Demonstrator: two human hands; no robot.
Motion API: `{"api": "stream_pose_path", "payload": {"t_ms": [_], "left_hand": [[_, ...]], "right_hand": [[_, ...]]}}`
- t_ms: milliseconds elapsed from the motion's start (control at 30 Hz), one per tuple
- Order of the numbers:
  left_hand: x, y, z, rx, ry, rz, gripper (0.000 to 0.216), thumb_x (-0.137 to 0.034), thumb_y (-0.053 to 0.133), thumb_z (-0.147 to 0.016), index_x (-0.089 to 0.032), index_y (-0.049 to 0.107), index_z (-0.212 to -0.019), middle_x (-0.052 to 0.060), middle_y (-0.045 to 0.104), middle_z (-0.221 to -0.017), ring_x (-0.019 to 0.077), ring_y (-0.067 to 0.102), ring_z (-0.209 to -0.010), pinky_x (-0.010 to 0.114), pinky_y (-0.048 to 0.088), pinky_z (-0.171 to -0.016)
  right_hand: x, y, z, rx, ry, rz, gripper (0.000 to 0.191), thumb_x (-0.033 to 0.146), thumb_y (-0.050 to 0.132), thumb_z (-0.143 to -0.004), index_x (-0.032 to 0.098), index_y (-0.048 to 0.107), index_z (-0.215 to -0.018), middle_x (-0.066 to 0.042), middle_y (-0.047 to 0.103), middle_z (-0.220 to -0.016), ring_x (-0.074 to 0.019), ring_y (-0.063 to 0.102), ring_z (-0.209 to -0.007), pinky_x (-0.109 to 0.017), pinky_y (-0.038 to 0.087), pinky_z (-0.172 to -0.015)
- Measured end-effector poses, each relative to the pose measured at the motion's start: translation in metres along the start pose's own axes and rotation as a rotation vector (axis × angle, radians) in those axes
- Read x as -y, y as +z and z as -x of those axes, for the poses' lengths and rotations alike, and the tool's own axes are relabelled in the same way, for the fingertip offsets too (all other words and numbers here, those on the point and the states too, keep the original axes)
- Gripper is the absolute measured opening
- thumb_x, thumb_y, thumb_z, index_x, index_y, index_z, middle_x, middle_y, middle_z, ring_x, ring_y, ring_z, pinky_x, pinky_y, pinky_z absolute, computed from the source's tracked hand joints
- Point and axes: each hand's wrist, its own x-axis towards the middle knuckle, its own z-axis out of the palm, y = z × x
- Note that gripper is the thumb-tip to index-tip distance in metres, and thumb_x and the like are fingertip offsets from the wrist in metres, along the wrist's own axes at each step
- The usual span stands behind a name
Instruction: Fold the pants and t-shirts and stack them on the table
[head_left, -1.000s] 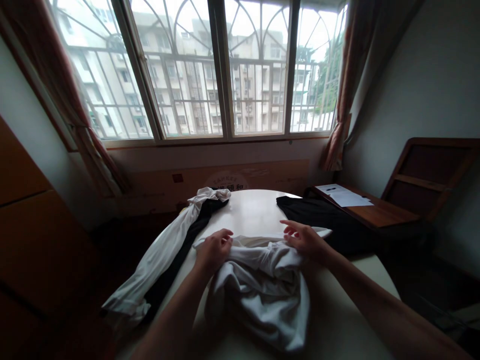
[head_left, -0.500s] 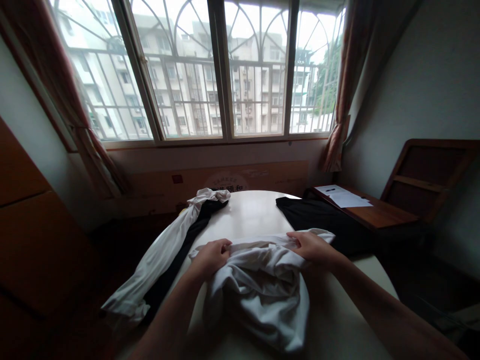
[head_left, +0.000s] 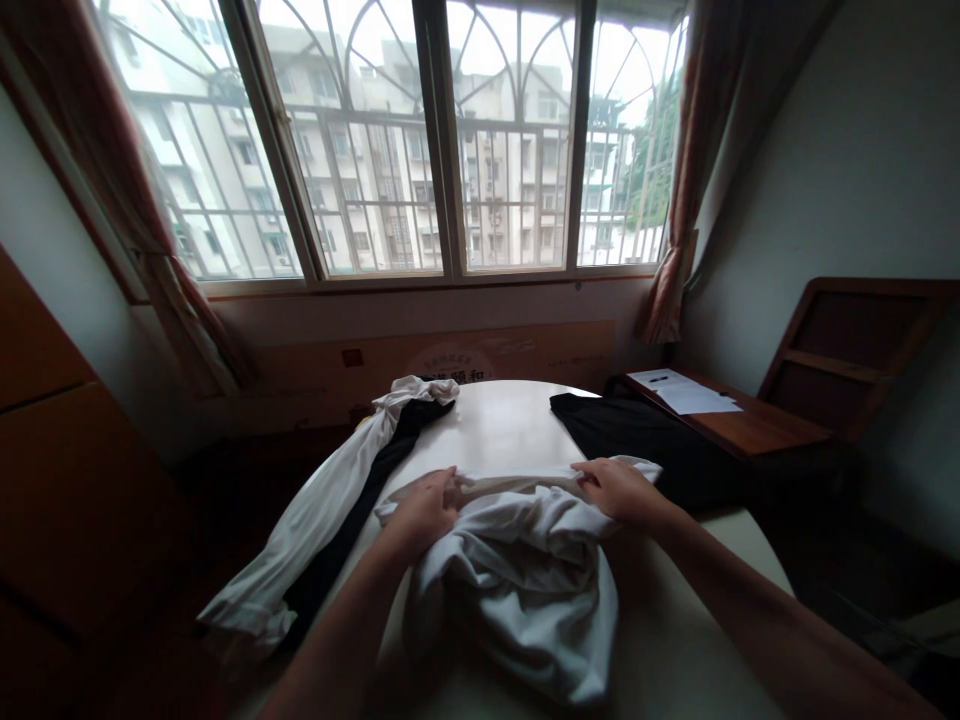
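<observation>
A crumpled white garment (head_left: 525, 580) lies in a heap on the round white table (head_left: 495, 425) in front of me. My left hand (head_left: 421, 510) pinches its far edge on the left side, fingers closed on the cloth. On the right side of that same edge, my right hand (head_left: 616, 490) grips the fabric with curled fingers. The edge runs fairly straight between the two hands.
A white garment (head_left: 322, 500) and a black one (head_left: 360, 510) hang over the table's left edge. Another black garment (head_left: 637, 435) lies at the right. A wooden desk (head_left: 750, 425) with papers (head_left: 694, 395) stands beyond, a wide barred window (head_left: 420, 140) behind.
Both hands went from open above the white garment to gripping its far edge. They have since drawn that edge a little tauter between them.
</observation>
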Motion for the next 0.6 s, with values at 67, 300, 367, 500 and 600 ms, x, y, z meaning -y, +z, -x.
{"api": "stream_pose_path", "payload": {"t_ms": [67, 300, 367, 500, 600], "left_hand": [[0.001, 0.002, -0.001, -0.033, 0.007, 0.013, 0.063, -0.007, 0.064, -0.065, -0.017, 0.065, -0.128, 0.017, 0.066, -0.134, 0.03, 0.061, -0.126, 0.039, 0.044, -0.108], [-0.005, -0.004, -0.002, -0.306, 0.01, 0.062, 0.042, -0.014, 0.06, -0.077, -0.02, 0.069, -0.118, 0.009, 0.075, -0.111, 0.0251, 0.071, -0.101, 0.035, 0.05, -0.097], [-0.009, -0.01, -0.001, -0.412, 0.039, 0.065, 0.035, -0.017, 0.06, -0.079, -0.02, 0.069, -0.113, 0.008, 0.074, -0.106, 0.0249, 0.07, -0.099, 0.034, 0.05, -0.093], [-0.015, -0.018, 0.004, -0.519, 0.076, 0.033, 0.019, -0.038, 0.059, -0.086, -0.021, 0.066, -0.089, 0.007, 0.068, -0.089, 0.0258, 0.065, -0.087, 0.035, 0.049, -0.081], [-0.019, -0.019, 0.005, -0.585, 0.1, -0.032, 0.021, -0.04, 0.053, -0.087, -0.022, 0.062, -0.082, 0.008, 0.064, -0.088, 0.0279, 0.06, -0.09, 0.038, 0.046, -0.085]], "right_hand": [[0.002, -0.001, -0.001, -0.01, 0.012, 0.028, 0.034, 0.031, 0.047, -0.097, 0.025, 0.074, -0.119, -0.011, 0.076, -0.106, -0.0267, 0.069, -0.098, -0.032, 0.045, -0.08], [0.017, -0.02, 0.006, -0.531, -0.039, 0.045, 0.033, 0.035, 0.042, -0.102, 0.024, 0.072, -0.109, -0.009, 0.07, -0.101, -0.0258, 0.059, -0.098, -0.035, 0.041, -0.088], [0.02, -0.025, 0.008, -0.649, -0.084, -0.014, 0.038, 0.041, 0.037, -0.104, 0.023, 0.07, -0.103, -0.01, 0.069, -0.102, -0.026, 0.058, -0.099, -0.037, 0.041, -0.092], [0.024, -0.025, 0.01, -0.709, -0.117, -0.198, 0.045, 0.049, 0.03, -0.104, 0.021, 0.064, -0.096, -0.011, 0.069, -0.098, -0.0268, 0.061, -0.097, -0.038, 0.043, -0.091], [0.026, -0.021, 0.009, -0.57, -0.092, -0.399, 0.044, 0.052, 0.028, -0.104, 0.022, 0.058, -0.093, -0.007, 0.067, -0.083, -0.0226, 0.062, -0.078, -0.032, 0.045, -0.074]]}}
